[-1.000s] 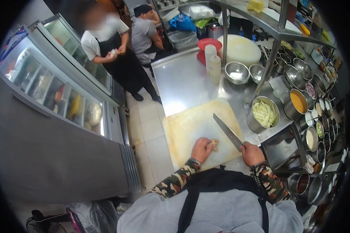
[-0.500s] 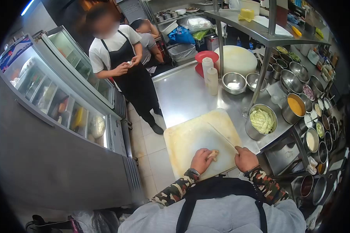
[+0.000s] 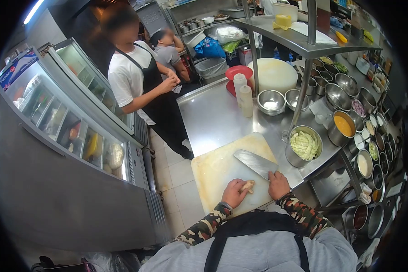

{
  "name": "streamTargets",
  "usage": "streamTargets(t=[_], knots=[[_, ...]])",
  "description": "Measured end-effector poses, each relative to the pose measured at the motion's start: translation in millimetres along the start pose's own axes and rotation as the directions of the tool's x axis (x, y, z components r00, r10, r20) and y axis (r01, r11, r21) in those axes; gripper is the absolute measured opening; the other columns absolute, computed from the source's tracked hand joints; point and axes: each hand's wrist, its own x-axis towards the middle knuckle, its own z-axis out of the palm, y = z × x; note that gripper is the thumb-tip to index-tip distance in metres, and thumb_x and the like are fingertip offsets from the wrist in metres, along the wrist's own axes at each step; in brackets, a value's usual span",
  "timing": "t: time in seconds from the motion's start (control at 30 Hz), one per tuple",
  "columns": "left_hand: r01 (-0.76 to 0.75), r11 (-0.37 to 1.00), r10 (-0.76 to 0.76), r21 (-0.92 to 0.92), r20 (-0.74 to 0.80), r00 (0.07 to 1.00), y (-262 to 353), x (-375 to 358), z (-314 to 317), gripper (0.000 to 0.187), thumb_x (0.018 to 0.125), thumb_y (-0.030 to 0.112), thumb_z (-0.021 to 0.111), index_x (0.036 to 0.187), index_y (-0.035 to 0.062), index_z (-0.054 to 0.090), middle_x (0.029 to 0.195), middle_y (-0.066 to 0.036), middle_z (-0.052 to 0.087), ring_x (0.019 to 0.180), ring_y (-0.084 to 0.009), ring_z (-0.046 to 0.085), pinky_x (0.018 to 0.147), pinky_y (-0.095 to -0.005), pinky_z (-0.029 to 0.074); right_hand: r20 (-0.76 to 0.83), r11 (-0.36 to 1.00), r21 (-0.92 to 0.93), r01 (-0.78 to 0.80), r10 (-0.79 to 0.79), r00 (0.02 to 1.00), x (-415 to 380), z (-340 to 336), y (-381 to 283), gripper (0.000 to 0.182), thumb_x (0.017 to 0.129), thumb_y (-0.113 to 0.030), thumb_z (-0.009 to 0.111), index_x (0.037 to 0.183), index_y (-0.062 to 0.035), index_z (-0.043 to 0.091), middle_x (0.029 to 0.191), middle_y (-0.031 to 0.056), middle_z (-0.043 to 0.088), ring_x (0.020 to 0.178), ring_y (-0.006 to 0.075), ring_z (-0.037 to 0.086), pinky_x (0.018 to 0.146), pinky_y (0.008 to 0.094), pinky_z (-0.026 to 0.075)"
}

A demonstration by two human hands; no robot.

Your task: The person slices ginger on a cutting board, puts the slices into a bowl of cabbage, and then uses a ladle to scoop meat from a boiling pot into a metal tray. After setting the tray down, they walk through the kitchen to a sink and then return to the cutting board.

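Note:
A knobbly, pale brown piece of ginger [image 3: 248,186] lies on the white, yellow-stained cutting board [image 3: 209,174]. My left hand [image 3: 234,193] is closed on it, fingers curled against its left side. My right hand [image 3: 279,186] grips the handle of a broad-bladed kitchen knife [image 3: 254,164] at the board's right side. The blade is turned flat, its wide face showing, and points up and to the left, apart from the ginger. My fingers hide most of the handle.
A steel pot of cut cabbage [image 3: 305,146] stands right of the board. Beyond are squeeze bottles [image 3: 246,100], metal bowls [image 3: 272,99] and a shelf post [image 3: 302,93]. Another person [image 3: 140,77] stands left of the steel table [image 3: 204,122], near the glass-door fridges [image 3: 70,124].
The knife has turned from edge-on to flat, and my right hand has shifted slightly left. My left hand stays at the ginger. The person in the black apron has turned and stepped nearer the table.

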Motion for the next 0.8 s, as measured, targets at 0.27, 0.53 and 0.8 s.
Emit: streamTargets(t=[0.27, 0.53, 0.8], knots=[[-0.013, 1.0, 0.013, -0.017, 0.025, 1.0, -4.1, 0.5, 3.6, 0.028, 0.081, 0.015, 0.07, 0.106, 0.0033, 0.064, 0.105, -0.013, 0.06, 0.101, -0.0322, 0.057, 0.088, -0.0387, 0.047, 0.155, 0.991, 0.077, -0.109, 0.096, 0.983, 6.8, -14.4, -6.7, 0.031, 0.078, -0.006, 0.053, 0.108, -0.002, 0.056, 0.092, 0.0164, 0.057, 0.085, 0.0338, 0.06, 0.072, 0.045, 0.05], [-0.051, 0.998, 0.051, -0.035, 0.01, 0.999, -4.6, 2.6, 4.9, 0.03, 0.079, 0.012, 0.072, 0.106, 0.0028, 0.065, 0.106, -0.014, 0.06, 0.098, -0.0305, 0.059, 0.085, -0.037, 0.048, 0.123, 0.942, 0.26, -0.212, 0.185, 0.975, 68.0, -81.8, -5.3, 0.068, 0.076, -0.04, 0.073, 0.127, -0.0015, 0.052, 0.121, 0.0212, 0.051, 0.112, 0.0351, 0.053, 0.094, 0.0446, 0.045], [-0.023, 0.999, 0.026, -0.048, 0.047, 0.999, -6.3, 0.3, 6.7, 0.029, 0.079, 0.011, 0.072, 0.106, 0.0044, 0.066, 0.105, -0.013, 0.061, 0.097, -0.0308, 0.058, 0.084, -0.0377, 0.048, 0.071, 0.428, 0.884, -0.189, 0.278, 0.958, 214.2, -169.0, -11.7, 0.043, 0.084, -0.018, 0.069, 0.118, 0.0064, 0.059, 0.1, 0.0142, 0.068, 0.077, 0.0177, 0.068, 0.071, 0.0293, 0.055]])
